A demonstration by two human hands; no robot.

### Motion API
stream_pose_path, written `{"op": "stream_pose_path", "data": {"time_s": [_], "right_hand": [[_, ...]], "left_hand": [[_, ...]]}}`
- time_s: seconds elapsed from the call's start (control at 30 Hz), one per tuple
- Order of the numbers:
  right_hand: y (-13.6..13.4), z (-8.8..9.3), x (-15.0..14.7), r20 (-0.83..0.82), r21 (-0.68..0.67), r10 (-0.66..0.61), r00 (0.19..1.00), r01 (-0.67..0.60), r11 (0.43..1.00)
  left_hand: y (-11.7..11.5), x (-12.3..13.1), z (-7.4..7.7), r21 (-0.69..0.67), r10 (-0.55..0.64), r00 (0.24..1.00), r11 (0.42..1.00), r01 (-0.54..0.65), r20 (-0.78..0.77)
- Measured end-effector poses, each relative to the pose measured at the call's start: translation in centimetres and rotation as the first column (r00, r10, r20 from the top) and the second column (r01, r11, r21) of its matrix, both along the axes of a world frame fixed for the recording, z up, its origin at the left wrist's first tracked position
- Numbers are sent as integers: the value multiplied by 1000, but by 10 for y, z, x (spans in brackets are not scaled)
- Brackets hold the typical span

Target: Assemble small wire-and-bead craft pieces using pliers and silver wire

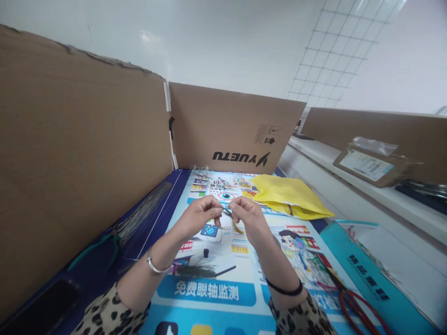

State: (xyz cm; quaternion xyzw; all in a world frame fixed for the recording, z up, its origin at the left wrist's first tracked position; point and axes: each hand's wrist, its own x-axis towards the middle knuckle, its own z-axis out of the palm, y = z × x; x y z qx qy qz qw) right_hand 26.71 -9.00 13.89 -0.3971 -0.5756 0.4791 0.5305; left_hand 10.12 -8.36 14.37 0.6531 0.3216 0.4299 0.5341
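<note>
Above the printed sheet, my left hand [203,215] and my right hand [248,216] are pinched closed, fingertips close together. A short string of pale beads [227,228] hangs under the fingers and runs from my left hand toward the right. Dark metal tips show between the hands, and a curved yellow handle [239,228] comes out below my right fingers; this looks like small pliers [226,212]. Fingers partly hide the tool and the string's ends.
Cardboard panels [230,111] stand at left and back. A yellow envelope [289,195] lies behind my right hand. Red-handled scissors [352,302] rest by a turquoise box [373,274]. Thin wires [145,209], a green-handled tool [113,251] and a dark phone-like object [45,304] lie left.
</note>
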Motion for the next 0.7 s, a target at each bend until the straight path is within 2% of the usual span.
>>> {"op": "stream_pose_path", "data": {"time_s": [0.1, 0.2, 0.37, 0.5, 0.7], "right_hand": [[-1, 0, -1, 55, 4, 2, 998, -2, 1000], [-2, 1, -3, 43, -18, 17, 999, -17, 1000], [-3, 1, -5, -80, -99, 52, 995, -60, 993], [-2, -1, -6, -200, -158, 74, 977, -107, 982], [-1, -4, -7, -226, -162, 76, 971, -115, 980]], "left_hand": [[0, 2, -1, 14, 24, 999, 1000, -23, -25], [0, 3, -3, 51, 67, 997, 997, -65, -39], [2, 1, -8, 149, 98, 993, 985, -87, -71], [3, 1, -9, 166, 94, 992, 983, -80, -80], [2, -2, -2, 187, 137, 970, 977, -99, -202]]}}
